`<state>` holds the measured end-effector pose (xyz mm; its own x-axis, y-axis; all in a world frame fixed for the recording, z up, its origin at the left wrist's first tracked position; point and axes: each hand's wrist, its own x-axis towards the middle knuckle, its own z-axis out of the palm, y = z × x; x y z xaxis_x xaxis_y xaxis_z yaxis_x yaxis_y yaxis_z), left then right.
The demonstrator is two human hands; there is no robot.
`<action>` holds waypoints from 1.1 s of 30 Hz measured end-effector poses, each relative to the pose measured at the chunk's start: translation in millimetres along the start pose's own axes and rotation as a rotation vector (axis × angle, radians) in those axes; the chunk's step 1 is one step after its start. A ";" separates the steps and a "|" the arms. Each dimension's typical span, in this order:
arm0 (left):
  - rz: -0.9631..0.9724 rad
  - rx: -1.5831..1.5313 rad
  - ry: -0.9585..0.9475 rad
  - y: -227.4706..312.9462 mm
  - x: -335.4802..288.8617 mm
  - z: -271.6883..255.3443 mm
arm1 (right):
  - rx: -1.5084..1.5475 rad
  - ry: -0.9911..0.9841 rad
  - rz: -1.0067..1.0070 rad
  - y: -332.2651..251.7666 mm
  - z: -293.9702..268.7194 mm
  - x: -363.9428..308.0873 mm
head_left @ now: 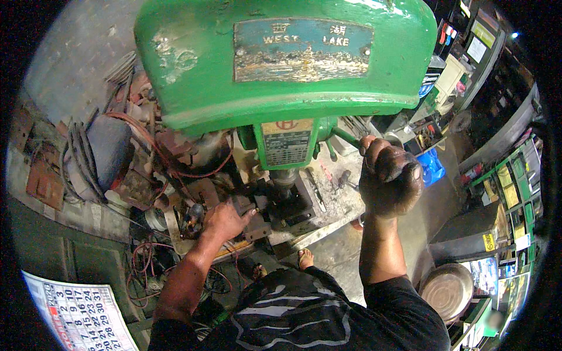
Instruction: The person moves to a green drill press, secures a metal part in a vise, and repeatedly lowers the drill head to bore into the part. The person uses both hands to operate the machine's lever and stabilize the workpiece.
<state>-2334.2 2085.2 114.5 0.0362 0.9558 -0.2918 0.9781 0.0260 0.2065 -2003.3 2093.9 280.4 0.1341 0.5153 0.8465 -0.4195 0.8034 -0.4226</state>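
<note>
A green drill press (293,104) fills the top middle, with its chuck (285,178) pointing down over a dark metal vise-like block (295,210). High on the right, my right hand (389,178) is closed around the end of the feed lever (345,138) that sticks out of the press's side. My left hand (224,221) lies at the left of the block, gripping a dark, flat metal piece (256,227) with the thumb stretched over its top. Its other fingers are partly hidden. The chuck's lower end is hard to make out in the shadow.
Left of the press are cables, a grey motor-like housing (105,149) and red hoses (146,137). A pale worktable (336,202) holds small tools. At right are a blue bag (431,168), a round wooden-looking lid (446,291) and shelves of bins (512,193). A calendar (82,310) hangs lower left.
</note>
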 end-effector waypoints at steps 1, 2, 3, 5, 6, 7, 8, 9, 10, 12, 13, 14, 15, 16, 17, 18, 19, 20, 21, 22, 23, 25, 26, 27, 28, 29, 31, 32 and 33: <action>0.003 -0.005 0.018 -0.2 -0.3 0.3 | 0.001 -0.002 0.002 0.0 0.1 -0.1; 0.007 -0.010 0.035 -0.6 -0.6 0.8 | 0.005 0.003 0.000 0.2 0.3 -0.4; 0.015 -0.028 0.035 -1.0 -0.5 1.7 | 0.006 0.009 -0.002 0.2 0.7 -0.4; 0.015 -0.044 0.025 -2.5 0.9 3.4 | 0.008 0.022 -0.001 0.3 1.4 -0.7; 0.028 -0.042 0.046 -3.2 1.3 5.0 | 0.010 0.028 0.003 0.2 1.8 -0.9; 0.023 -0.020 0.055 -3.7 2.1 6.6 | 0.008 0.031 0.011 0.3 2.0 -0.9; 0.020 0.013 0.067 -4.6 2.6 8.3 | 0.013 0.028 0.008 0.2 2.1 -0.7; 0.030 -0.008 0.077 -5.4 3.3 9.8 | 0.015 0.020 0.008 0.3 1.9 -0.6; 0.042 -0.020 0.090 -6.2 4.0 11.3 | 0.014 0.018 0.013 0.2 1.9 -0.4; 0.046 -0.024 0.111 -7.1 4.6 14.1 | 0.019 0.014 0.004 0.3 1.4 -0.6; 0.037 -0.017 0.119 -7.4 4.9 15.2 | 0.020 0.015 0.003 0.6 1.1 -0.7; 0.027 -0.010 0.126 -7.5 4.9 15.9 | 0.016 0.020 0.002 0.6 0.8 -1.2; 0.025 -0.017 0.109 -7.7 5.0 16.3 | 0.012 0.024 0.000 0.8 0.7 -1.5; 0.023 -0.023 0.092 -7.8 5.1 16.1 | 0.007 0.029 -0.001 0.9 0.3 -1.8; 0.014 -0.017 0.089 -7.9 5.1 15.8 | 0.012 0.025 -0.002 1.0 0.1 -2.1; 0.019 -0.025 0.075 -7.7 5.3 15.4 | 0.016 0.021 -0.003 1.2 -0.1 -2.2; 0.018 -0.019 0.074 -7.4 5.4 14.9 | 0.019 0.025 0.004 1.3 -0.4 -2.2; 0.011 0.000 0.074 -7.2 5.6 14.3 | 0.024 0.019 -0.002 1.6 -0.4 -2.0; 0.025 -0.010 0.080 -6.9 5.8 13.7 | 0.029 0.021 0.000 1.8 -0.4 -1.8; 0.034 -0.006 0.087 -6.7 5.8 13.1 | 0.033 0.022 0.002 2.0 -0.3 -1.5; 0.025 0.016 0.069 -6.3 5.7 12.7 | 0.038 0.024 -0.001 2.1 -0.2 -1.3; -0.003 -0.015 0.047 -5.6 4.7 12.1 | 0.047 0.028 -0.007 2.1 0.5 -0.7; -0.030 -0.009 0.041 -5.2 4.0 11.6 | 0.039 0.027 -0.005 1.7 0.9 -0.7; -0.013 -0.019 0.053 -4.6 3.1 11.3 | 0.029 0.027 -0.002 1.3 1.2 -0.6; 0.002 -0.015 0.081 -3.8 2.1 11.0 | 0.017 0.032 0.001 0.5 1.4 -0.9; 0.019 -0.008 0.109 -3.0 1.5 10.1 | 0.018 0.034 0.011 -0.2 1.6 -1.0; 0.031 -0.002 0.131 -1.4 -1.0 8.3 | 0.019 0.050 0.039 -1.4 1.6 -2.0; 0.038 0.003 0.143 -0.6 -1.5 6.9 | 0.030 0.056 0.026 -1.0 1.1 -1.8; 0.031 0.002 0.122 0.2 -2.0 5.3 | 0.013 0.058 0.017 -1.0 0.9 -2.3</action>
<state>-2333.0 2081.7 110.1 0.0414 0.9846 -0.1699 0.9772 -0.0045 0.2121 -2004.0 2091.7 279.2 0.1785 0.5457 0.8188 -0.4339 0.7905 -0.4323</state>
